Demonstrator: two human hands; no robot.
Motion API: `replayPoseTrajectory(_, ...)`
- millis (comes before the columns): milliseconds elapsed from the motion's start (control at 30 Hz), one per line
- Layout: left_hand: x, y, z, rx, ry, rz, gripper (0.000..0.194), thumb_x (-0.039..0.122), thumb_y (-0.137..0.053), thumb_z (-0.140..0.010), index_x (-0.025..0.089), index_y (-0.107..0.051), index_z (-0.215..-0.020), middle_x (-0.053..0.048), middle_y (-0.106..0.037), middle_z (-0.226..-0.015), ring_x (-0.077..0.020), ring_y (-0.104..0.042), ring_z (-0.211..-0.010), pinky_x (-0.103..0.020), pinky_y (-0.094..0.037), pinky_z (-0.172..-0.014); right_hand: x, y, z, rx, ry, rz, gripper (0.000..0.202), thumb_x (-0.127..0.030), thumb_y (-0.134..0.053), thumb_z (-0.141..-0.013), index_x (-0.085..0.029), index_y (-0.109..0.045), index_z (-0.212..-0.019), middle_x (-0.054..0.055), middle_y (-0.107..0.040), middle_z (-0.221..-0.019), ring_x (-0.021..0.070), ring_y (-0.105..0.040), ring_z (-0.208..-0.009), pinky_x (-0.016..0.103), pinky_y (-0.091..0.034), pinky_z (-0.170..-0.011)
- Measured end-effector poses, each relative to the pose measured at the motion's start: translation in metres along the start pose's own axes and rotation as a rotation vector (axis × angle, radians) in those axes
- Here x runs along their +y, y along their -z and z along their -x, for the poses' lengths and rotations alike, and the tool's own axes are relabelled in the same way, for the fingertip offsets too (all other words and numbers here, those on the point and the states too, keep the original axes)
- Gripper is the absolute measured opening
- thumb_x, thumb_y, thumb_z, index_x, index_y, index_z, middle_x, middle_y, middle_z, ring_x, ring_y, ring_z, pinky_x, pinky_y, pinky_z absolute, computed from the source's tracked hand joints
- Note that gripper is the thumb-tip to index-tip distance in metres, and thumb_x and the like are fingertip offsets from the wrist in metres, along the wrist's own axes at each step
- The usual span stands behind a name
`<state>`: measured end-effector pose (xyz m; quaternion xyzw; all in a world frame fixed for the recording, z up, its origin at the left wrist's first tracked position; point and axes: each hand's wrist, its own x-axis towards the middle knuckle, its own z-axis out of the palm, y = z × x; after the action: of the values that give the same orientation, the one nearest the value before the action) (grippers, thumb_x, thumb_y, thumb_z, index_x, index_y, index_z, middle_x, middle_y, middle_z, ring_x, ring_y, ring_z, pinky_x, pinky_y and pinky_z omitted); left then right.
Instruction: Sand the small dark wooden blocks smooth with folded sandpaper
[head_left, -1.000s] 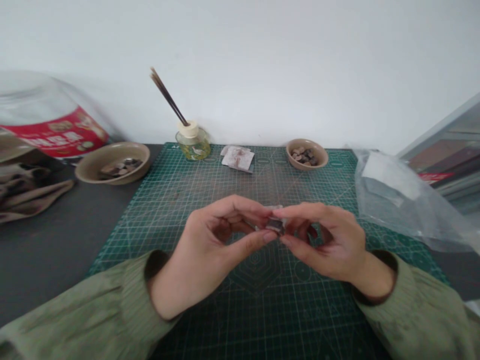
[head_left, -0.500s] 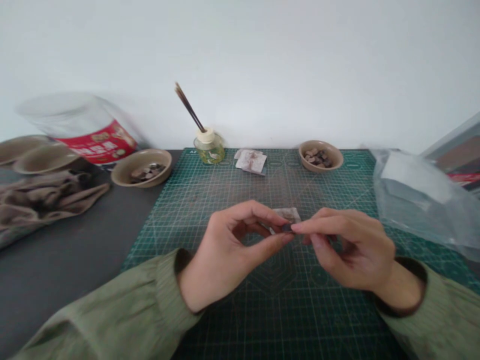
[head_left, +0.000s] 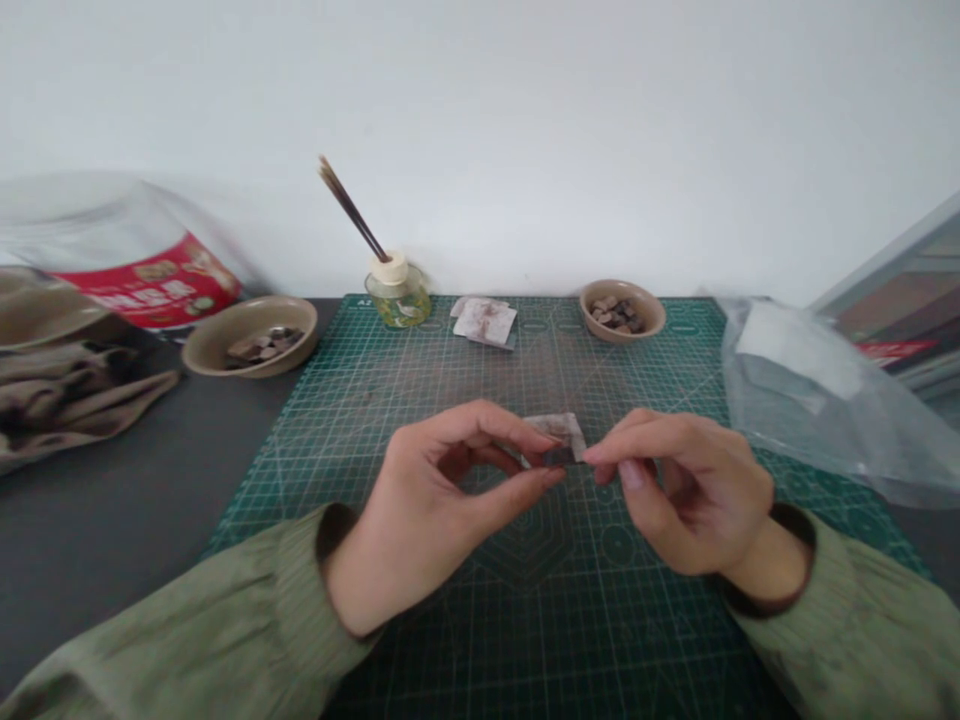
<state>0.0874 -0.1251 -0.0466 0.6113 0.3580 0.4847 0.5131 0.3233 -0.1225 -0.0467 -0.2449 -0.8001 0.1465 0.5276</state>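
Note:
My left hand (head_left: 442, 500) is over the cutting mat, thumb and forefinger curved toward each other around a small dark piece (head_left: 556, 458), mostly hidden by the fingertips. To its right, my right hand (head_left: 686, 490) is closed, fingers gathered near the thumb; whatever it may pinch is too small to make out. A narrow gap separates the two hands' fingertips. Just behind them a whitish paper packet (head_left: 571, 428) with brown stains lies on the green cutting mat (head_left: 525, 640), partly covered by my left fingers.
Small brown chunks fill a bowl (head_left: 585, 312) at the back right; another bowl (head_left: 196, 350) at left holds similar pieces. Stained packets (head_left: 484, 322) and a reed diffuser (head_left: 397, 290) stand along the back. A clear plastic bag (head_left: 832, 410), a labelled jar (head_left: 157, 285) and a brown cloth (head_left: 75, 410) flank the mat.
My right fingertips have drawn slightly away from the dark piece, opening a gap between the hands. The whole view has shifted, so things appear further left.

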Motion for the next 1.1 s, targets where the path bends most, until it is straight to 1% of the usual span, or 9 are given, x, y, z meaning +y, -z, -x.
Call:
replayPoseTrajectory(67,0.0002,0.0001,0.0001,0.004,-0.015,-0.011,0.014,0.016,-0.097,-0.088,0.020,-0.087,-0.096,-0.004,-0.089,-0.099,-0.0157,-0.084,-0.090,-0.021,-0.068,-0.082,0.0004,-0.0002,0.0001,0.010,0.000,-0.007,0.031,-0.004,-0.064,-0.093,-0.022,-0.078,-0.114,-0.004,-0.065,-0.063,0.0165,-0.071,-0.054,0.027,-0.057,-0.050)
replayPoseTrajectory(133,0.0002,0.0002,0.0006,0.006,-0.031,-0.021,0.014,0.014,-0.097,-0.087,0.020,-0.087,-0.095,-0.004,-0.089,-0.099,-0.0157,-0.084,-0.090,-0.021,-0.068,-0.082,0.0010,-0.0001,0.0008,0.006,0.001,-0.009,0.031,-0.004,-0.064,-0.092,-0.021,-0.078,-0.114,-0.004,-0.067,-0.064,0.0154,-0.070,-0.053,0.026,-0.053,-0.048)
replayPoseTrajectory(233,0.0006,-0.0001,0.0010,0.004,-0.041,-0.014,0.016,0.012,-0.097,-0.086,0.020,-0.086,-0.094,-0.004,-0.089,-0.100,-0.0158,-0.084,-0.092,-0.020,-0.068,-0.082,0.0019,0.0001,0.0027,-0.020,-0.027,0.002,0.030,-0.003,-0.068,-0.091,-0.019,-0.076,-0.114,-0.001,-0.075,-0.074,0.0126,-0.067,-0.053,0.024,-0.048,-0.046)
replayPoseTrajectory(333,0.0007,-0.0006,0.0011,-0.015,-0.074,0.003,0.017,0.009,-0.096,-0.087,0.021,-0.086,-0.095,-0.003,-0.089,-0.100,-0.0141,-0.084,-0.090,-0.019,-0.068,-0.083,0.0024,-0.0004,0.0041,-0.046,-0.050,0.012,0.028,-0.005,-0.076,-0.091,-0.018,-0.075,-0.116,0.000,-0.081,-0.083,0.0092,-0.064,-0.052,0.022,-0.049,-0.049)
replayPoseTrajectory(433,-0.0002,-0.0007,0.0019,-0.030,-0.128,0.001,0.019,0.007,-0.094,-0.089,0.022,-0.086,-0.097,-0.002,-0.088,-0.099,-0.0142,-0.084,-0.091,-0.020,-0.068,-0.084,0.0028,-0.0012,0.0043,-0.064,-0.049,0.009,0.025,-0.009,-0.080,-0.095,-0.017,-0.075,-0.117,0.000,-0.082,-0.085,0.0075,-0.061,-0.053,0.021,-0.050,-0.052)
replayPoseTrajectory(533,-0.0014,-0.0002,0.0035,-0.035,-0.154,-0.012,0.018,0.007,-0.094,-0.089,0.021,-0.086,-0.097,-0.003,-0.088,-0.098,-0.0160,-0.084,-0.093,-0.022,-0.069,-0.086,0.0028,-0.0013,0.0040,-0.075,-0.049,0.003,0.022,-0.009,-0.081,-0.097,-0.017,-0.076,-0.117,-0.001,-0.080,-0.083,0.0075,-0.060,-0.054,0.021,-0.048,-0.052)
replayPoseTrajectory(733,-0.0011,-0.0005,0.0037,-0.043,-0.152,-0.016,0.018,0.007,-0.094,-0.090,0.022,-0.085,-0.096,-0.001,-0.087,-0.099,-0.0144,-0.083,-0.093,-0.021,-0.069,-0.087,0.0025,-0.0007,0.0041,-0.075,-0.037,-0.010,0.019,-0.009,-0.080,-0.098,-0.016,-0.079,-0.115,-0.003,-0.078,-0.079,0.0070,-0.058,-0.055,0.021,-0.046,-0.053)
replayPoseTrajectory(900,-0.0023,0.0004,0.0024,-0.051,-0.140,0.009,0.021,0.008,-0.099,-0.085,0.022,-0.085,-0.094,-0.001,-0.086,-0.099,-0.0142,-0.083,-0.093,-0.020,-0.070,-0.087,0.0026,-0.0002,0.0027,-0.075,-0.022,0.017,0.017,-0.008,-0.078,-0.099,-0.014,-0.081,-0.115,-0.001,-0.081,-0.083,0.0059,-0.061,-0.058,0.018,-0.051,-0.060)
replayPoseTrajectory(1100,-0.0025,0.0011,0.0012,-0.072,-0.118,0.047,0.020,0.011,-0.102,-0.083,0.020,-0.086,-0.089,-0.001,-0.083,-0.096,-0.0129,-0.082,-0.088,-0.017,-0.070,-0.081,0.0046,-0.0009,0.0027,-0.077,0.007,0.020,0.014,-0.005,-0.077,-0.100,-0.012,-0.083,-0.110,0.001,-0.083,-0.084,0.0054,-0.062,-0.060,0.018,-0.051,-0.062)
